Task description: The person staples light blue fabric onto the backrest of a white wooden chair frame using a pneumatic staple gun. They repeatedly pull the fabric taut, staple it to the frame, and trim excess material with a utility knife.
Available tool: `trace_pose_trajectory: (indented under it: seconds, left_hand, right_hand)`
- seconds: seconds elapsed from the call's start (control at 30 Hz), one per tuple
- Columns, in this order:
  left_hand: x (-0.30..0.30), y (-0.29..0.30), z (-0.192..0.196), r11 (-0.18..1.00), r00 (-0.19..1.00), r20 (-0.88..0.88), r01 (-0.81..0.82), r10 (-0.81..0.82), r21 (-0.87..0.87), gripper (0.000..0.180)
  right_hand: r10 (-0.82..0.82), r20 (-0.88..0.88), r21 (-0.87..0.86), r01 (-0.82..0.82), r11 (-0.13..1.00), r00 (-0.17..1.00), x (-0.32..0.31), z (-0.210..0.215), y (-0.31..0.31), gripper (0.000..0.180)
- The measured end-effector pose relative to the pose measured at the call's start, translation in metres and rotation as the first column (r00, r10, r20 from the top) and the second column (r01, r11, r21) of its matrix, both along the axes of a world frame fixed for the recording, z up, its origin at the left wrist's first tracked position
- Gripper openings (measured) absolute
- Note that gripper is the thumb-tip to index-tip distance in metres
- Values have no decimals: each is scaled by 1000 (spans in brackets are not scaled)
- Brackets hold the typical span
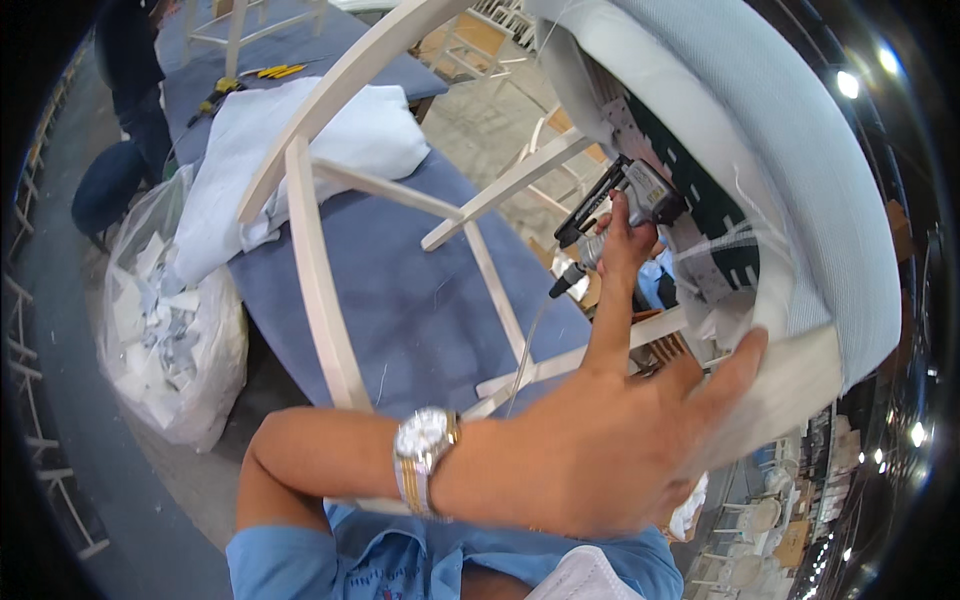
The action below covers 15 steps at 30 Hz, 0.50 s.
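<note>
A pale wooden chair (325, 290) lies tipped over, the underside of its light-blue upholstered seat (830, 180) facing me. My right hand (622, 240) is closed round the grip of a pneumatic staple gun (655, 192), whose nose is close to the dark webbing and white fabric inside the seat. An air hose (527, 350) hangs down from its handle. Slightly blurred, my left hand (600, 455), with a watch (425, 440) on its wrist, grips the chair's wooden frame at the near corner of the seat. Its lower fingers are partly hidden.
Beneath the chair is a blue-grey covered table (400, 270). White padding (375, 125) lies folded on it, near yellow-handled tools (280, 71). A clear bag of scraps (170, 340) stands at the left. Other chair frames (470, 50) and a person (130, 110) are beyond.
</note>
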State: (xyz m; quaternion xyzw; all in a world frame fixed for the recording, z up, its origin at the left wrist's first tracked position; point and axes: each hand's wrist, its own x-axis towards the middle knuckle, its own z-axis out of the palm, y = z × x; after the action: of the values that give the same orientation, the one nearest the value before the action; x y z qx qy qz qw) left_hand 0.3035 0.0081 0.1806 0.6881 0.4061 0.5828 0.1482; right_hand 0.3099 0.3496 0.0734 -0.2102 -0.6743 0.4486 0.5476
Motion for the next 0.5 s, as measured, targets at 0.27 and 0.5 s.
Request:
trace_pose_trajectory:
  seconds: [0.27, 0.5]
  left_hand:
    - [2, -6, 14, 986, 1000, 17, 20, -17, -168, 85]
    - [2, -3, 12, 995, 998, 8, -63, 64, -83, 80]
  right_hand:
    - [-307, 53, 187, 292, 938, 950, -62, 1, 75, 23]
    - [-360, 107, 218, 332, 918, 927, -83, -4, 92, 27]
